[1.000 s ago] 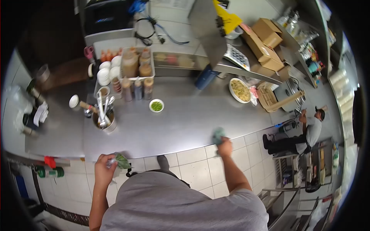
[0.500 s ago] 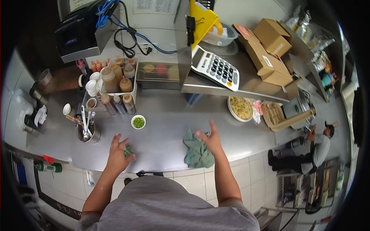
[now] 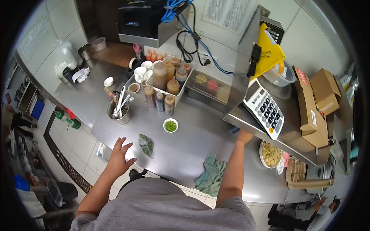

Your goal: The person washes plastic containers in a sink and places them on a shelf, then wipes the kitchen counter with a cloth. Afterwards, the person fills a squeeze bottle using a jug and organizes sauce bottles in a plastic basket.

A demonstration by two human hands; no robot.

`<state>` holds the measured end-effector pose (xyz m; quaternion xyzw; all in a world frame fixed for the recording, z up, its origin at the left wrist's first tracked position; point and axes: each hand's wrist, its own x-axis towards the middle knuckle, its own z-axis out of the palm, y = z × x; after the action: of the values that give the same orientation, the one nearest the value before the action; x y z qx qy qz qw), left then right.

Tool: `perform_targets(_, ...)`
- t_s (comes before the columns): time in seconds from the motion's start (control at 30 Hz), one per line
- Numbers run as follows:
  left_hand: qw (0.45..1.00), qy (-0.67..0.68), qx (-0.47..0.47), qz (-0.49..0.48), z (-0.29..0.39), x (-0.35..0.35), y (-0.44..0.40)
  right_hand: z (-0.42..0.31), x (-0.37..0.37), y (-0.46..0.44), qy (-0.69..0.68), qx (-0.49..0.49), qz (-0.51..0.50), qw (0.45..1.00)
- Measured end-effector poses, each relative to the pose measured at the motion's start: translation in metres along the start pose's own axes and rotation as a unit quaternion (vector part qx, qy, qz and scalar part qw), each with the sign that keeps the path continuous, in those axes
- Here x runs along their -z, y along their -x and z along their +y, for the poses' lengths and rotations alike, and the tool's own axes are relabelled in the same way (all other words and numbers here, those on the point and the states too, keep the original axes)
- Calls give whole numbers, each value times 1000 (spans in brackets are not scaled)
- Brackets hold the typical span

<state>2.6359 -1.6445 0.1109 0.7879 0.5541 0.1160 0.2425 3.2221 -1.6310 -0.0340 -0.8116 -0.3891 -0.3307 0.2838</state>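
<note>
My left hand (image 3: 121,159), fingers spread, is just beside the bag of greens (image 3: 145,145) lying on the counter (image 3: 185,148). My right hand (image 3: 244,136) extends beneath the shelf (image 3: 293,144), fingers hidden, grip indeterminable; the cloth (image 3: 210,175) lies near that forearm.

The left hand (image 3: 121,158) extends, fingers (image 3: 127,147) spread, while the right arm (image 3: 234,169) reaches farther forward, the right hand (image 3: 244,136) too hidden to judge.
</note>
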Motion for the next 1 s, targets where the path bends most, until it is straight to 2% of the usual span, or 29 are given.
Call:
perform_targets(0.03,1000,1,9,2,-2,-1,0,3,17,-4,-60,-36,-44,997)
perform_targets(0.07,1000,10,4,3,-3,-2,-1,-5,31,-9,-106,-178,-30,978)
perform_targets(0.1,1000,19,0,1,-3,-4,1,-13,45,-10,-146,-317,-16,937)
perform_targets(0.13,1000,9,-7,-1,0,-6,-1,-20,57,-9,-110,-255,30,960)
perform_targets(0.2,1000,16,-19,-7,-1,-17,-9,-71,85,6,-269,-172,114,941)
perform_targets(0.27,999,-1,-35,-22,3,-27,-19,-131,71,55,-363,-161,-27,918)
perform_targets(0.3,999,-2,-31,-22,6,-33,-26,-165,80,68,-355,-107,-204,906)
perform_targets(0.33,998,-1,-35,-46,9,-40,-34,-200,91,67,-351,-33,-339,872)
perform_targets(0.4,997,0,-38,-63,-4,-61,-48,-253,89,84,-284,27,-412,865)
perform_targets(0.43,996,-27,-41,-75,-15,-78,-56,-268,83,89,-287,32,-411,865)
perform_targets(0.5,994,-54,-41,-82,-24,-82,-60,-291,70,97,-236,43,-471,849)
perform_targets(0.67,1000,-13,-6,12,-57,-47,-60,-330,64,125,-228,61,-484,843)
perform_targets(0.9,998,-41,24,52,-123,-13,-80,-409,41,148,-311,102,-441,836)
perform_targets(0.97,997,-46,15,52,-140,-7,-89,-428,36,150,-381,106,-321,860)
perform_targets(1.0,997,-47,13,53,-147,-3,-95,-435,38,143,-377,102,-311,866)
